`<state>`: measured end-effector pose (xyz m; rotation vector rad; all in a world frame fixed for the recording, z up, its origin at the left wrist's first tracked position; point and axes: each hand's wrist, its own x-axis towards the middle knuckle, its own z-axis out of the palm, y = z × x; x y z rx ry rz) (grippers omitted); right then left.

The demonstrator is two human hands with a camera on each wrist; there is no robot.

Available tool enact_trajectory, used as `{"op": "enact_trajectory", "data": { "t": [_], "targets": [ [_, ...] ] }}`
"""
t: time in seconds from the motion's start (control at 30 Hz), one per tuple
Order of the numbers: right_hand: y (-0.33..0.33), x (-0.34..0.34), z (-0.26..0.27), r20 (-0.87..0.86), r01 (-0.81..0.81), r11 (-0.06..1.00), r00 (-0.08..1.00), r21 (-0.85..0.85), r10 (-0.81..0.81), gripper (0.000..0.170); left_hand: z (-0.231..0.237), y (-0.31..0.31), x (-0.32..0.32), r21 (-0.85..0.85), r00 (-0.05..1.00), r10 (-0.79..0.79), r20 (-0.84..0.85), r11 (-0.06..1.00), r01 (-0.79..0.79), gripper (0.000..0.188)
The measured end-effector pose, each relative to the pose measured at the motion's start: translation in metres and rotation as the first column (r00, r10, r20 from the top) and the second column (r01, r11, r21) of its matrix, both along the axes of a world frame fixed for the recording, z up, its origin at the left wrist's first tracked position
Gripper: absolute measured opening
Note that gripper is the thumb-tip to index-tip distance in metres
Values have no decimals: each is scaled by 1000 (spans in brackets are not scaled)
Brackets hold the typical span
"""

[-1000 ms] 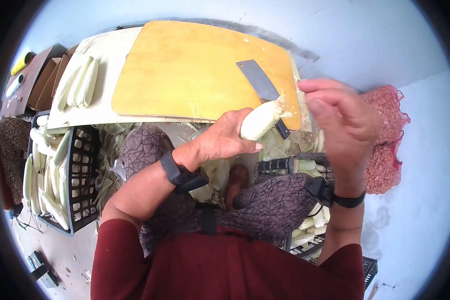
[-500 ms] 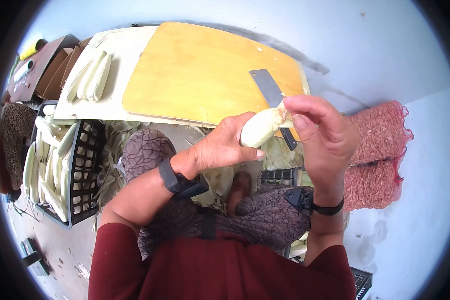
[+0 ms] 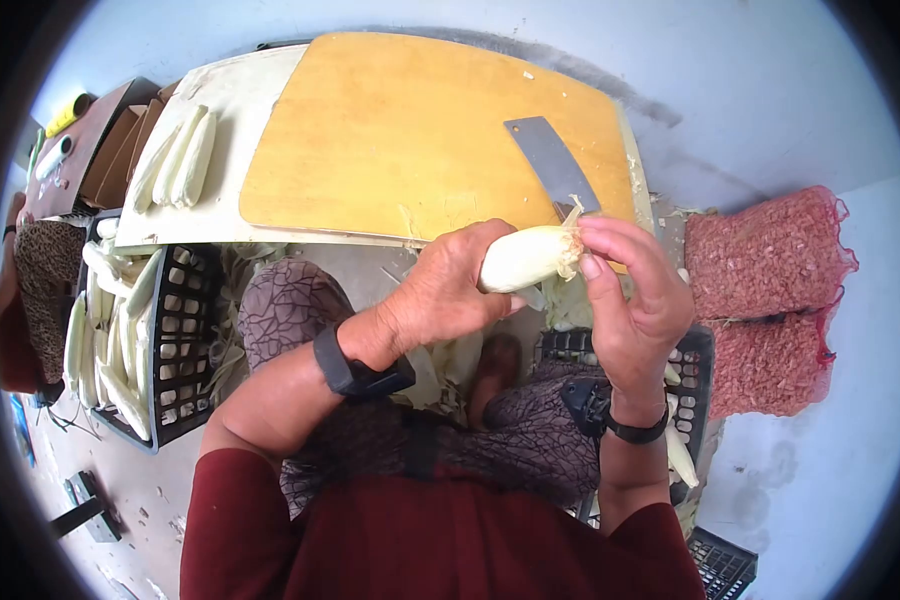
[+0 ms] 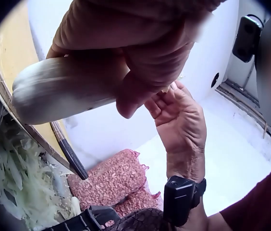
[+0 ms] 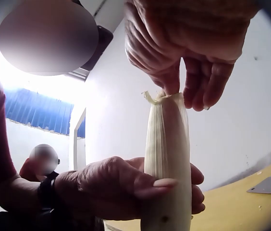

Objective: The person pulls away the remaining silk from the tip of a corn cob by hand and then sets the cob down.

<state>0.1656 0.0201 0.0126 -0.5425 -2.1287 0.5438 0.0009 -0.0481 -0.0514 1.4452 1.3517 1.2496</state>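
A pale husked corn ear [image 3: 526, 259] lies in my left hand [image 3: 452, 275], whose fingers and thumb wrap its body. My right hand [image 3: 638, 298] is at the ear's ragged end, thumb and forefinger pinching the husk there. The right wrist view has the ear [image 5: 166, 144] upright, the left hand [image 5: 111, 185] round its lower part and the right hand [image 5: 188, 53] above the frayed top. In the left wrist view the ear [image 4: 63, 89] sticks out past the left hand. A cleaver [image 3: 550, 160] rests on the yellow board [image 3: 400, 140] beyond both hands, its handle hidden.
Several ears [image 3: 185, 165] lie on the white board at the left. A black crate [image 3: 185, 350] full of ears stands below them. Another crate [image 3: 695, 385] is by my right arm. Red mesh sacks [image 3: 765, 255] lean by the right wall. Another person sits at the far left.
My right hand has come in from the right to the ear's ragged end, and its fingers now pinch there. The left hand still grips the ear, now turned closer to level.
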Motion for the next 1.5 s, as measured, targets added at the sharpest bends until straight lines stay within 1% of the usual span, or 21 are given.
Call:
{"op": "enact_trajectory", "data": {
  "t": [0.07,0.23,0.3,0.37,0.47,0.53,0.57,0.63,0.67,0.73,0.9,0.97,1.0,1.07,1.17,1.23,1.27,1.33,1.37,1.43,1.5],
  "targets": [
    [2,2,-5,-25,10,1000,1000,13,-10,18,0,1,2,-15,982,60,-181,998,-64,45],
    [8,7,-13,4,17,999,1000,46,-17,18,-8,4,4,-33,975,79,-207,996,-88,47],
    [9,5,-17,-3,31,999,1000,29,-31,18,-8,6,3,-43,971,80,-225,995,-92,47],
    [9,4,-21,-8,49,999,999,16,-48,18,-10,6,4,-80,979,84,-184,992,-101,40],
    [10,3,-25,6,50,997,999,52,-50,17,-11,6,3,-72,977,75,-198,993,-91,41],
    [11,3,-26,34,68,985,997,159,-75,16,-9,5,3,-83,975,73,-210,992,-93,41],
    [11,3,-26,35,68,985,997,158,-75,16,-8,5,3,-94,973,69,-220,991,-92,41],
    [12,3,-27,34,65,967,997,245,-76,17,-9,4,3,-105,968,70,-241,990,-97,40],
    [12,3,-27,35,65,967,996,246,-76,17,-9,4,3,-113,962,72,-262,988,-105,40],
    [13,4,-28,49,66,947,995,315,-85,18,-12,4,3,-85,957,78,-281,991,-105,39],
    [12,4,-28,48,74,933,994,353,-98,17,-15,4,1,-34,939,93,-330,993,-110,38],
    [11,4,-28,53,84,925,992,372,-111,17,-19,3,1,4,912,106,-397,993,-114,47],
    [11,5,-29,49,88,918,992,387,-116,17,-17,3,1,6,911,106,-398,994,-113,47],
    [12,6,-29,45,94,910,991,403,-122,18,-12,2,2,-55,937,72,-341,994,-96,38],
    [11,8,-29,47,98,913,991,397,-127,18,-9,2,4,-59,945,84,-316,992,-108,38],
    [10,8,-28,42,95,939,992,330,-115,16,-7,2,4,-58,946,75,-314,993,-98,39],
    [9,8,-28,41,97,939,992,330,-117,16,-6,2,4,-59,948,68,-312,994,-90,40],
    [9,9,-29,-22,68,984,998,164,-66,14,-5,1,4,-69,950,58,-306,994,-83,40],
    [8,9,-29,-23,70,984,997,164,-67,14,-4,1,4,-79,953,49,-300,994,-77,41],
    [8,11,-28,-63,42,997,997,72,-37,13,-1,1,4,-106,961,23,-276,993,-54,41],
    [8,12,-28,-56,39,997,998,65,-35,13,-1,1,4,-133,968,0,-249,990,-34,41]
  ]
}}
